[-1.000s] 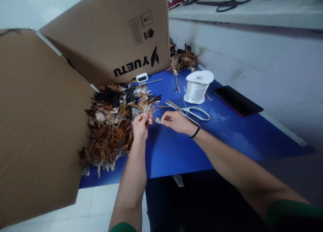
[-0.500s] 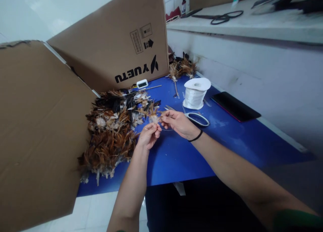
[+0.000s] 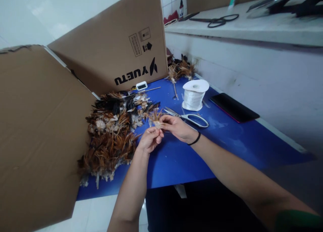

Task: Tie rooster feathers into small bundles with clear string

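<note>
Covered base, tiny print
Your left hand [image 3: 151, 139] hides the base of the feather bunch [image 3: 156, 117]; the carton label [image 3: 135, 45] is unreadably small.

A person's bare forearms converge mid-frame, the left [image 3: 133, 191] reaching in from 7 o'clock, the right [image 3: 232, 164] from 4 o'clock. The left hand [image 3: 151, 139], fingers curled and thumb pinched inward, points toward 1 o'clock; the right hand [image 3: 178, 128], wrist nearly straight, points its bent fingers toward 10 o'clock, close beside it.
</note>
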Tool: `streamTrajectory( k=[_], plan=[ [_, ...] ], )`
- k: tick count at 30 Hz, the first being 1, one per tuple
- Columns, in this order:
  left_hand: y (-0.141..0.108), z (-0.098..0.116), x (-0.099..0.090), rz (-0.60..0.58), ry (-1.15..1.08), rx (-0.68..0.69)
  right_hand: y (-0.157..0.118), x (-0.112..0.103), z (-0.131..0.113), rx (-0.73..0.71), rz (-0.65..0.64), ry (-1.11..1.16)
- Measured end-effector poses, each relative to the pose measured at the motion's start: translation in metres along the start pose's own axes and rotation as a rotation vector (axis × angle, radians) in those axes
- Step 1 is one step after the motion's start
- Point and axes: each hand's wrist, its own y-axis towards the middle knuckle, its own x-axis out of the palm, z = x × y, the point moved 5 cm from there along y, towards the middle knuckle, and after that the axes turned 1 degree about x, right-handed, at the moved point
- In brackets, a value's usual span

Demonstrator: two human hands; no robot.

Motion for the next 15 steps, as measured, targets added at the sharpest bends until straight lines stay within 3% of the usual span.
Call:
streamTrajectory(
  k=[15],
  plan=[
    [-0.0024, 0.0009, 0.0027, -0.041, 0.072, -0.012, -0.0013, -0.0025, 0.0003, 0.022, -0.02, -0.068]
  ],
)
